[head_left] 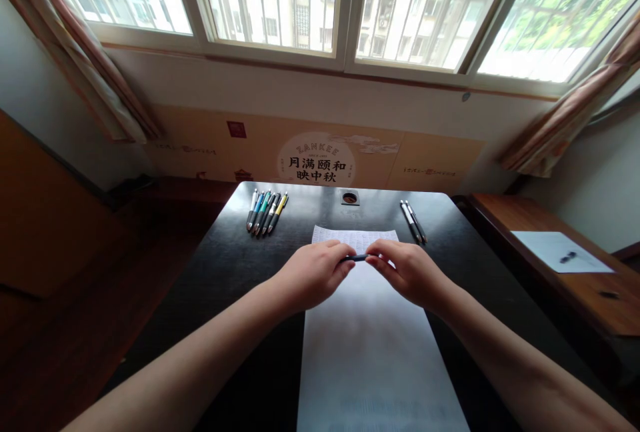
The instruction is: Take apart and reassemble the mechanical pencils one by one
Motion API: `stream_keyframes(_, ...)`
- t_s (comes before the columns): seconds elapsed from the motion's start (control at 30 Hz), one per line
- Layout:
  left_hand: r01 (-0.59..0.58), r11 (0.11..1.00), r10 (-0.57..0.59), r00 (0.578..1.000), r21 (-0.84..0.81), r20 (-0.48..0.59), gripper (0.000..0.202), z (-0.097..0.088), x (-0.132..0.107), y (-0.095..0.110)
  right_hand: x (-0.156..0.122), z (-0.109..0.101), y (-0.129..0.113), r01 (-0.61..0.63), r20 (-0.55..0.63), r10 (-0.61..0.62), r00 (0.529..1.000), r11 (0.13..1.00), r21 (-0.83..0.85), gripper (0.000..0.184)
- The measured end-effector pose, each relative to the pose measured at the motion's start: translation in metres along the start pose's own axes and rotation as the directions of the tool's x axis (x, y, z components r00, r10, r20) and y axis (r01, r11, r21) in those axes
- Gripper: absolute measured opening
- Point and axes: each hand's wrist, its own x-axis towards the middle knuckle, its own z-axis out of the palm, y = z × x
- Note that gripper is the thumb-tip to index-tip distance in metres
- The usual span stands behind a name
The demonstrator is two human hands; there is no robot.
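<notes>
Between both hands, above the paper, a dark pen (359,258) is held level. My left hand (319,273) is closed on its left end, and the fingers of my right hand (407,269) pinch its right end. Under the hands lies a long white sheet of paper (365,352) with rows of small print at its far end. Several click pens (267,213) with differently coloured barrels lie side by side at the desk's far left. Two more pens (413,222), one with a white barrel, rest at the far right.
The black desk (215,292) has a square cable-hole fitting (350,198) near its far edge. To the right, a brown wooden table (530,219) carries a white sheet (560,252) with small dark objects on it. Barred windows and curtains (585,105) stand beyond.
</notes>
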Motion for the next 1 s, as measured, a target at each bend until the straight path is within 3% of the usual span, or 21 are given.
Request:
stream_keyframes(0.13,-0.069,0.995,0.073,0.996,0.066,-0.046,0.024,0.004,0.001,-0.003,0.002,0.0,-0.003,-0.064,0.08,0.063,0.995,0.998,0.006,0.044)
stream_keyframes(0.27,-0.117,0.988,0.127,0.986,0.097,-0.108,0.015,0.003,0.001,-0.006,0.002,0.005,-0.006,-0.116,0.149,0.103,0.983,0.99,0.083,0.046)
stream_keyframes(0.43,-0.005,0.995,0.007,1.0,0.098,-0.023,0.023,-0.008,0.001,-0.008,0.001,0.004,-0.001,-0.096,-0.004,0.097,0.995,0.991,0.088,0.045)
stream_keyframes(0.53,0.0,0.994,-0.001,1.0,0.11,0.014,0.029,-0.014,0.002,-0.01,0.001,-0.001,0.002,-0.095,-0.051,0.103,0.993,0.985,0.145,0.046)
stream_keyframes(0.63,-0.064,0.99,0.075,0.994,0.125,-0.085,0.023,-0.014,0.002,-0.014,0.001,-0.002,0.003,-0.142,-0.003,0.149,0.989,0.943,0.3,0.05)
stream_keyframes(0.83,-0.182,0.962,0.225,0.951,0.205,-0.211,0.022,-0.017,-0.001,-0.019,0.003,0.009,0.006,-0.301,0.193,0.231,0.954,0.743,0.598,0.056)
stream_keyframes(0.9,-0.151,0.973,0.193,0.947,0.175,-0.255,0.021,-0.019,-0.001,-0.021,0.003,0.012,0.008,-0.312,0.199,0.241,0.95,0.706,0.636,0.056)
stream_keyframes(1.0,-0.032,0.999,0.037,0.937,0.021,-0.347,0.026,-0.019,0.0,-0.024,0.004,0.013,0.01,-0.311,0.166,0.272,0.948,0.676,0.668,0.055)
